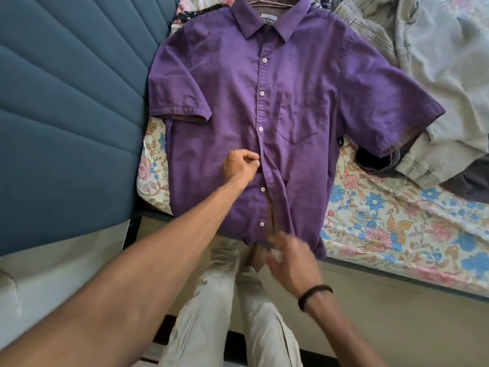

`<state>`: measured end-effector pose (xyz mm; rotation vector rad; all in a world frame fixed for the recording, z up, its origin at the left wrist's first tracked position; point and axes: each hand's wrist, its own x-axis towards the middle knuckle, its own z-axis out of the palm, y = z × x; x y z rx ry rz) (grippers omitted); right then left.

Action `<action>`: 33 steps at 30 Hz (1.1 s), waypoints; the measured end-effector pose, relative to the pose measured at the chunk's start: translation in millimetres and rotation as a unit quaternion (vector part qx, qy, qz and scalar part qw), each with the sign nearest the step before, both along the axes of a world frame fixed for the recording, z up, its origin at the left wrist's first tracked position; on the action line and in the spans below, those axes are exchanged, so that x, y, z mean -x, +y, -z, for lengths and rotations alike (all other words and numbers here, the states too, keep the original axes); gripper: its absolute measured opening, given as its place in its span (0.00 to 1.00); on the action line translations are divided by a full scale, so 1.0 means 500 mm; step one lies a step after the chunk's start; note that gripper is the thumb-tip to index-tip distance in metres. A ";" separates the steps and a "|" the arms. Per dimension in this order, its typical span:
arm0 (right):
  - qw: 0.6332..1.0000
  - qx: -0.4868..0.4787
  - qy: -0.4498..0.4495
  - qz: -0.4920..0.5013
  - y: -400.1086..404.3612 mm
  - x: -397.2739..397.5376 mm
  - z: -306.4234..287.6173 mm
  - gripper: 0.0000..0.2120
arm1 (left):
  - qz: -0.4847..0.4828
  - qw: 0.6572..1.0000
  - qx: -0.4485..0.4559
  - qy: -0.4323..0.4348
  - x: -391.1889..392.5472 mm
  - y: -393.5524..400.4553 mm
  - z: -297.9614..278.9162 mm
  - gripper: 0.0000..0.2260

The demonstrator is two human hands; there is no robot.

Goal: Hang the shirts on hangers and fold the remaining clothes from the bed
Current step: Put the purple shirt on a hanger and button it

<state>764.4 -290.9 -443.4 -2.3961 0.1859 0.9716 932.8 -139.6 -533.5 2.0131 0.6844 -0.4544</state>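
Observation:
A purple short-sleeved shirt [291, 107] lies face up on the bed, collar far from me, with a hanger [267, 2] showing at its neck. Its upper buttons are fastened; the lower placket gapes open. My left hand [242, 166] is pinched on the shirt's left front edge at mid-placket, beside a button. My right hand [291, 260], blurred with its fingers spread, hovers at the shirt's bottom hem and holds nothing.
The floral bedsheet [397, 221] covers the bed to the right. A heap of grey-beige clothes [436, 62] and a dark garment [375, 160] lie at the back right. A blue padded headboard [66, 102] stands on the left. My legs in light trousers [219, 300] are below.

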 end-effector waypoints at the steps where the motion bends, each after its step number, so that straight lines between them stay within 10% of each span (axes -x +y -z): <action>1: 0.997 -0.003 -0.070 0.036 0.010 -0.044 0.029 0.06 | -0.001 1.000 -0.002 0.001 0.002 0.002 0.003 0.06; 6: 0.969 -0.017 -0.195 0.153 0.065 -0.242 0.143 0.08 | 0.009 0.999 -0.023 -0.031 0.004 0.012 0.021 0.06; 14: 0.971 0.044 -0.190 0.142 0.105 -0.307 0.179 0.09 | 0.016 0.999 0.014 -0.046 -0.009 0.026 0.050 0.04; 33: 0.927 -0.149 -0.115 0.325 0.089 -0.290 0.192 0.04 | -0.079 0.993 0.080 -0.047 0.034 -0.003 0.020 0.09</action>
